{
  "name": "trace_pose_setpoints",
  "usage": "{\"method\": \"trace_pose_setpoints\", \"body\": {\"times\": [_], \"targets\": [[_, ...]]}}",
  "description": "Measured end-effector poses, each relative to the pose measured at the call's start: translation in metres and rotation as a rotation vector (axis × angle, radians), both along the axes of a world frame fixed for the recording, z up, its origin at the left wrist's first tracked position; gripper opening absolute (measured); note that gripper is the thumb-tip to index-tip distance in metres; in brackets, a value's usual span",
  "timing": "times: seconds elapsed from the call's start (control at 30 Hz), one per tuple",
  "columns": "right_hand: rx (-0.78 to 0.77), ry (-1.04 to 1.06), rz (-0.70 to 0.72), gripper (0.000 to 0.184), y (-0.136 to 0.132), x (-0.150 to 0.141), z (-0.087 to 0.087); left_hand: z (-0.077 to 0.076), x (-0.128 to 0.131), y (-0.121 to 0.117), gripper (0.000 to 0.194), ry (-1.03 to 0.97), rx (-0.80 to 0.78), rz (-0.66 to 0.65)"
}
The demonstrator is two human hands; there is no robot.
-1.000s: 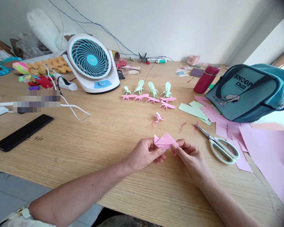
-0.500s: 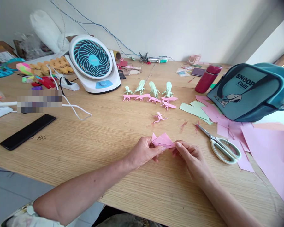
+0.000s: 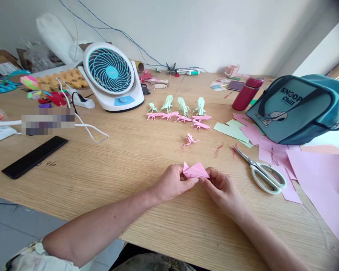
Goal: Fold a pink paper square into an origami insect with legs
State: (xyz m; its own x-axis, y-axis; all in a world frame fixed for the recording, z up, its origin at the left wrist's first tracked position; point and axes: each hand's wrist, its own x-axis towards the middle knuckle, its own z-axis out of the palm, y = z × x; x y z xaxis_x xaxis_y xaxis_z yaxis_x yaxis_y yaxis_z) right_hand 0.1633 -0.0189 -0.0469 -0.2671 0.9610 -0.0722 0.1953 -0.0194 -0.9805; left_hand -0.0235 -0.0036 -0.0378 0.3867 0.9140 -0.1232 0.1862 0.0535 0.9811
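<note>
A small folded pink paper piece (image 3: 196, 170) sits just above the wooden table (image 3: 130, 158), pinched from both sides. My left hand (image 3: 173, 183) grips its left end with thumb and fingers closed. My right hand (image 3: 222, 190) pinches its right lower edge, fingers curled. Beyond them lies a single small pink folded figure (image 3: 190, 140), and farther back a row of pink folded figures (image 3: 177, 117) with several pale green ones (image 3: 183, 105) behind.
White-handled scissors (image 3: 262, 171) lie to the right beside pink paper sheets (image 3: 319, 177) and green offcuts (image 3: 231, 131). A teal bag (image 3: 296, 109), a red bottle (image 3: 244, 94), a white fan (image 3: 111, 77), a cable (image 3: 86, 128) and a black flat bar (image 3: 35, 156) stand around.
My right hand has slid leftward along the pink paper's lower edge, closing up against the left hand. The fold looks flatter and narrower now.
</note>
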Motion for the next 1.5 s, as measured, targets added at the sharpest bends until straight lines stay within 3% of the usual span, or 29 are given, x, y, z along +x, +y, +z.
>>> {"method": "trace_pose_setpoints", "body": {"times": [0.3, 0.53, 0.7, 1.03, 1.3, 1.5], "targets": [[0.032, -0.029, 0.012, 0.027, 0.000, -0.002, -0.001, -0.001, 0.002, 0.001, 0.020, 0.053, 0.029, 0.052], [0.040, -0.009, 0.041, 0.026, -0.004, -0.006, -0.001, 0.005, -0.001, 0.006, 0.027, -0.131, -0.018, 0.076], [-0.009, 0.054, 0.072, 0.030, -0.003, -0.006, 0.000, 0.009, -0.004, 0.008, 0.020, -0.050, 0.018, 0.085], [0.014, 0.015, 0.205, 0.050, -0.004, 0.001, 0.026, 0.010, -0.007, 0.011, 0.013, 0.036, 0.112, 0.061], [-0.057, 0.062, 0.140, 0.039, -0.001, 0.000, 0.005, 0.012, -0.001, 0.006, 0.018, -0.057, -0.021, 0.001], [-0.071, 0.061, 0.096, 0.035, -0.003, -0.002, 0.005, 0.014, -0.002, 0.003, 0.025, -0.096, -0.071, -0.027]]}}
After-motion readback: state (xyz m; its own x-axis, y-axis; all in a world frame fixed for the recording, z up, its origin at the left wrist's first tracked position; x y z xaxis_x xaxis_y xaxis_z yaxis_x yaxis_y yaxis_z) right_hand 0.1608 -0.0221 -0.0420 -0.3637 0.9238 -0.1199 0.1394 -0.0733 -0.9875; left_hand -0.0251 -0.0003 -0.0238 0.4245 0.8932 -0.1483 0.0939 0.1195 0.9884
